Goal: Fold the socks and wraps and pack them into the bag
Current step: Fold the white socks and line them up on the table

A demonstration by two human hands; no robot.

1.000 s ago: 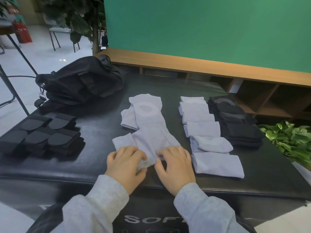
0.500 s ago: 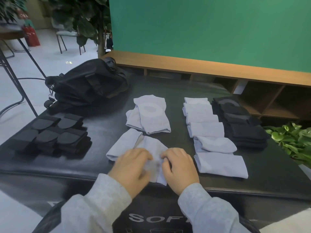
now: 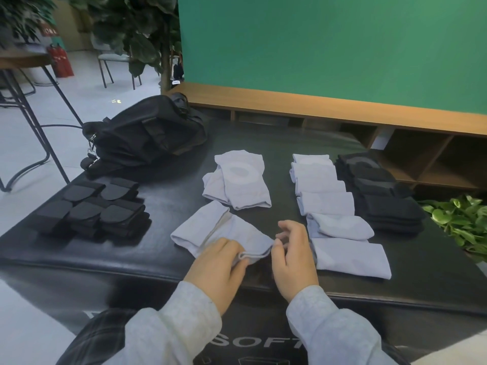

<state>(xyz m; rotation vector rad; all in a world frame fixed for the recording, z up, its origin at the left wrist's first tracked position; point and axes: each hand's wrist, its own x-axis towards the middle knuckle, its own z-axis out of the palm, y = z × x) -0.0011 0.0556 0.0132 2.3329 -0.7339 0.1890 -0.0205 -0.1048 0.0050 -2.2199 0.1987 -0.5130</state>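
A pale lilac wrap point(image 3: 221, 230) lies flat near the front edge of the black table point(image 3: 168, 201). My left hand point(image 3: 216, 270) pinches its near hem, and my right hand point(image 3: 292, 256) pinches the same hem at its right corner. Behind it sits a small pile of lilac wraps point(image 3: 239, 180). To the right runs a row of folded lilac wraps point(image 3: 332, 206), with folded black wraps point(image 3: 379, 191) beyond. Folded black socks point(image 3: 92, 209) lie at the left. The black bag point(image 3: 147, 135) rests at the back left.
A wooden shelf unit point(image 3: 342, 109) and green wall stand behind the table. A leafy plant point(image 3: 463, 222) sits off the right edge. A metal-legged table point(image 3: 23, 101) and a chair point(image 3: 116, 64) stand on the floor at the left.
The wrap was pulled off the lilac pile toward me and now lies apart from it. Both hands moved from pressing it flat to pinching its near hem.
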